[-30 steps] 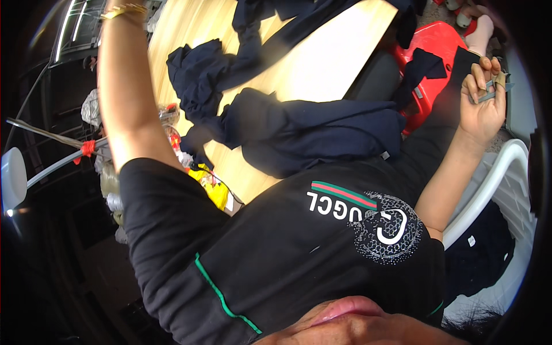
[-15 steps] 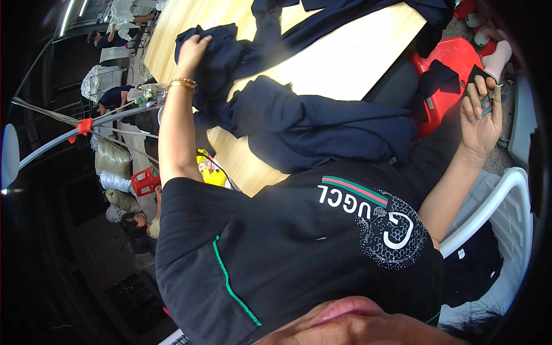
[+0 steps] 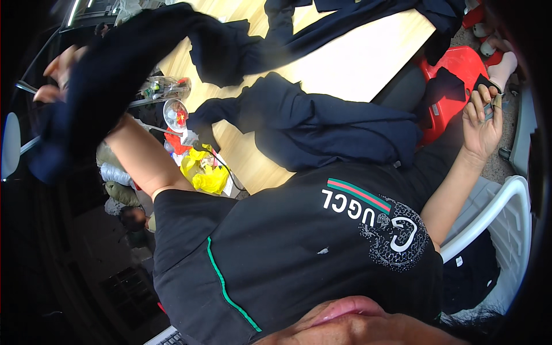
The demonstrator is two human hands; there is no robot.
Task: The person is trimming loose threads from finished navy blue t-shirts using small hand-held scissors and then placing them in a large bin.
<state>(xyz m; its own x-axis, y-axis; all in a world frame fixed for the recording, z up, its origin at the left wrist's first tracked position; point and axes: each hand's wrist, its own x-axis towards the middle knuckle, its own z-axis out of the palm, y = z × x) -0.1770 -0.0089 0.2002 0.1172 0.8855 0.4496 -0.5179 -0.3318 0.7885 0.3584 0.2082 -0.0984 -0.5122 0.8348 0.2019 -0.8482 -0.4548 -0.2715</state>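
Note:
Far out to the left, my left hand point(image 3: 58, 70) is lifted, blurred by motion, with its fingers closed on a navy garment point(image 3: 146, 43). The cloth arches from that hand back to the table and hides part of the palm and wrist. At the right, away from the table, my right hand point(image 3: 482, 127) has its fingers curled round a small grey tool point(image 3: 489, 111) with a thin metal tip; it looks like thread snips. Another navy garment point(image 3: 339, 129) lies bunched over the near table edge and my lap.
The pale wood table point(image 3: 368, 52) carries more navy cloth at its far side. By its left edge are a clear jar point(image 3: 172, 87), a clear cup point(image 3: 174, 115) and a yellow plastic bag point(image 3: 210, 175). A red stool point(image 3: 445, 98) and white plastic chair point(image 3: 514, 213) stand to the right.
My left hand has swung left and outward, pulling the navy garment up off the table's left part. The jar, cup and yellow bag now show. My right hand has hardly moved.

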